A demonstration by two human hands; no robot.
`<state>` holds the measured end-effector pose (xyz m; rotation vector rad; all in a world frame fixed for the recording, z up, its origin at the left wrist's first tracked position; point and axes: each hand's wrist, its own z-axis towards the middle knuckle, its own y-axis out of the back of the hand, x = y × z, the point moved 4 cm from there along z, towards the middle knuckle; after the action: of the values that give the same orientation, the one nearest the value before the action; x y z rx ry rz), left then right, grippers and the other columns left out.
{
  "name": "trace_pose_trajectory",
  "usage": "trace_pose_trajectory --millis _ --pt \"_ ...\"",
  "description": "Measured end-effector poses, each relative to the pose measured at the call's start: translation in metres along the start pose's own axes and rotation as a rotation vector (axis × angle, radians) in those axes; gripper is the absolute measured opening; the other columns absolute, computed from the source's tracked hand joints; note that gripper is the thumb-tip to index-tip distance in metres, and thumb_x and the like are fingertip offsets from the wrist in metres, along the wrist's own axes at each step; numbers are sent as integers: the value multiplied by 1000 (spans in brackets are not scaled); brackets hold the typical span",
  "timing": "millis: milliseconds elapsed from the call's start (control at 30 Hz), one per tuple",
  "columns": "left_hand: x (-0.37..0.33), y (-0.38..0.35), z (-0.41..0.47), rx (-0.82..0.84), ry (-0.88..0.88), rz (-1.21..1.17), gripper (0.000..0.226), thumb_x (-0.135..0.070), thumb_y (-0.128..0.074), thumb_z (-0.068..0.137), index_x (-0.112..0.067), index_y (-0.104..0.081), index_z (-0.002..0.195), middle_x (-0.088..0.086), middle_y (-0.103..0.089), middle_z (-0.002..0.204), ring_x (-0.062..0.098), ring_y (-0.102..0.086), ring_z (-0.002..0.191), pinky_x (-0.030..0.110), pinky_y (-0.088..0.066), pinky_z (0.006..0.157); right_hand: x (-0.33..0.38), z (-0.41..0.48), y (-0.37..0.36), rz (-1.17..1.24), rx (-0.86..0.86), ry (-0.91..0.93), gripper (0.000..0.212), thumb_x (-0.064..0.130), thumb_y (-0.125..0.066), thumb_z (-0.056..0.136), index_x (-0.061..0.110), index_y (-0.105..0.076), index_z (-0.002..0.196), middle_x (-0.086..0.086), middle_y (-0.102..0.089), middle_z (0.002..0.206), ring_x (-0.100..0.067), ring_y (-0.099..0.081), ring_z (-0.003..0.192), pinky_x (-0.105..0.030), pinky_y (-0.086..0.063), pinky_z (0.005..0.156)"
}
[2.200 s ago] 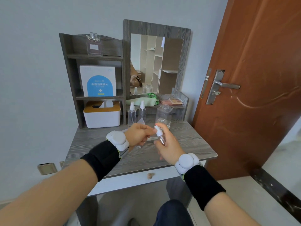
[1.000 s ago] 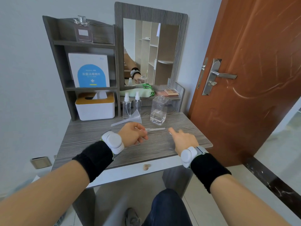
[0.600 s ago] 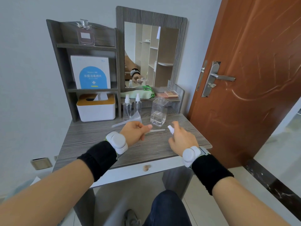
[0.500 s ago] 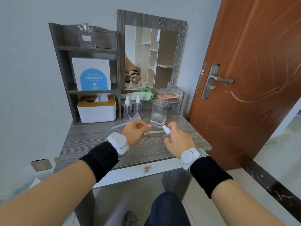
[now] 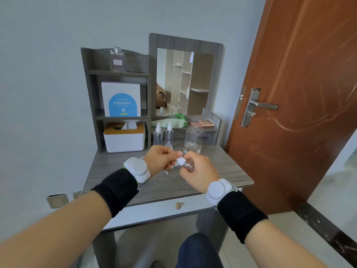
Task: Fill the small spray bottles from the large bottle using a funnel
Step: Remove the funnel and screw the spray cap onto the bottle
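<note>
Both hands grip one small spray bottle (image 5: 187, 165) over the table (image 5: 222, 171): right hand (image 5: 199, 171) wraps its body, left hand (image 5: 161, 160) pinches its white cap (image 5: 180, 161). At 12 o'clock stand two more spray bottles (image 5: 163, 134) and one large bottle (image 5: 193, 140).

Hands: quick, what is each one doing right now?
Left hand: closed, pinching the white spray cap.
Right hand: closed around the small spray bottle, held above the table.

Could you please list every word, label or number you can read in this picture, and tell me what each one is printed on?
"杀菌消毒棉片": white letters on the blue panel of the white box on the middle shelf; the reading is uncertain at this size.
Small line under it on the blue panel: too small to read.
Pale label on the perfume bottle on the top shelf: blurred, nothing legible.
Spray bottles, large bottle, tissue box: no visible text.
</note>
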<state>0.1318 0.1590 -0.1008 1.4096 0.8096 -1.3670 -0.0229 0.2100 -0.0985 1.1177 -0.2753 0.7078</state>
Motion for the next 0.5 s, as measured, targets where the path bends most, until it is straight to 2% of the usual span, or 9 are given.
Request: trace_pose_trajectory --millis 200,333,400,500 --pt "-4 9 -13 24 15 -52 29 -26 -77 85 -6 -65 68 6 -59 58 12 -49 50 23 -45 53 14 -1 -2 106 -9 62 23 33 -65 75 12 -58 76 8 -49 62 -8 -39 56 -22 -32 53" --pt "-5 16 -13 36 41 -18 26 -25 -76 85 -4 -67 74 5 -61 60 11 -51 51 21 -47 53 13 4 -7 129 28 69 21 44 -60 74 24 -52 74 11 -51 63 -6 -43 57 -24 -36 56" --pt "-7 18 -8 32 51 62 26 -27 -74 88 -4 -68 76 4 -64 61 11 -54 51 21 -49 54 10 10 -9 100 54 69 19 40 -63 80 26 -50 76 12 -50 63 -4 -43 57 -23 -37 56" --pt "-15 18 6 14 27 151 28 -31 -67 93 -5 -68 82 2 -65 65 9 -56 52 21 -48 53 -4 24 -7 31 67 43 14 33 -66 88 23 -56 86 9 -57 69 -12 -51 63 -35 -45 61"
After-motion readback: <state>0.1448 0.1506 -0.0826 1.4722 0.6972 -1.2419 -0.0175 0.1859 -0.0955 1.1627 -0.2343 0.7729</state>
